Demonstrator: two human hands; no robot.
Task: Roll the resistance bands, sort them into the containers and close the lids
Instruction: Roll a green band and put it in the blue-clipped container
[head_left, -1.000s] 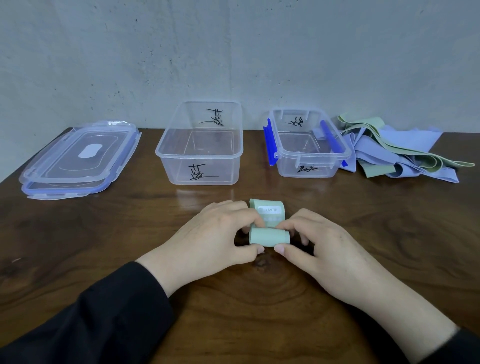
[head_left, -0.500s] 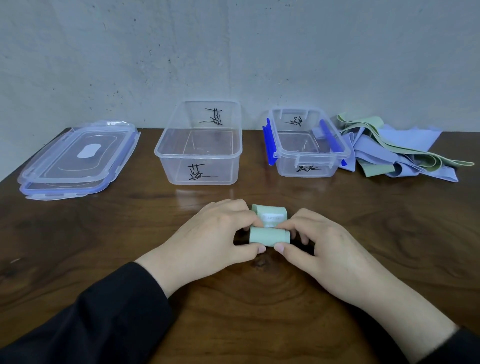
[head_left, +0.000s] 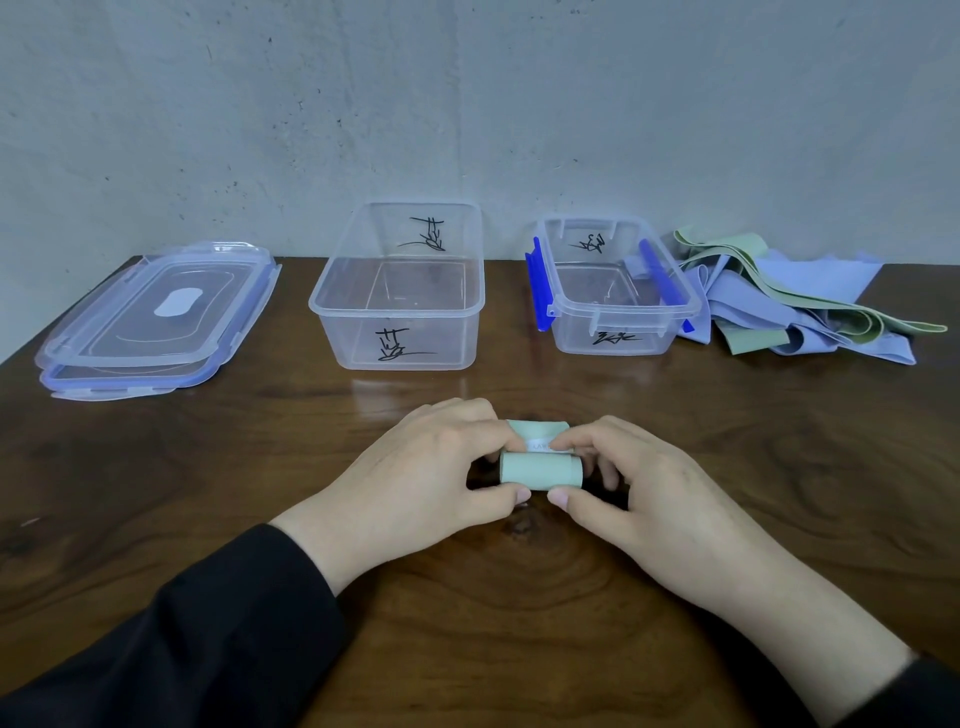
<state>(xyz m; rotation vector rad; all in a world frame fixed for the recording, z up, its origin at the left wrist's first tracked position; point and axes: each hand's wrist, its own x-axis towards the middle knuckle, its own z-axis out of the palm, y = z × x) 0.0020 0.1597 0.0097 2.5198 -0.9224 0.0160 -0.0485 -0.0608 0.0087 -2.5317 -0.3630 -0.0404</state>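
Since one second ago, the flat tail of the green band (head_left: 540, 465) beyond your fingers has shortened; only a short stub bearing a white label remains unrolled. The roll has advanced away from you. Judged from this, the first roll is nearly complete, and sorting is the next step.

Inventory, left to right:

- Lids (head_left: 156, 317): two, stacked at the left end of the table (head_left: 156, 493), clear with blue trim. Neither is fitted.
- Large container (head_left: 400, 291): one, open, nothing visible inside, marked in black ink.
- Left hand (head_left: 421, 478): fingers curled over the left end of the roll, thumb under its near edge, pinching it.
- Green band: one, near the table's middle, pinned between both hands.
- Right hand (head_left: 639, 488): fingers curled on the right end of the roll, thumb at its near edge, gripping it.
- Small container (head_left: 618, 296): one, open, with blue clips, nothing visible inside.
- Loose bands (head_left: 800, 306): one heap, lavender and green, at the right. The exact count cannot be determined, because the strips overlap.
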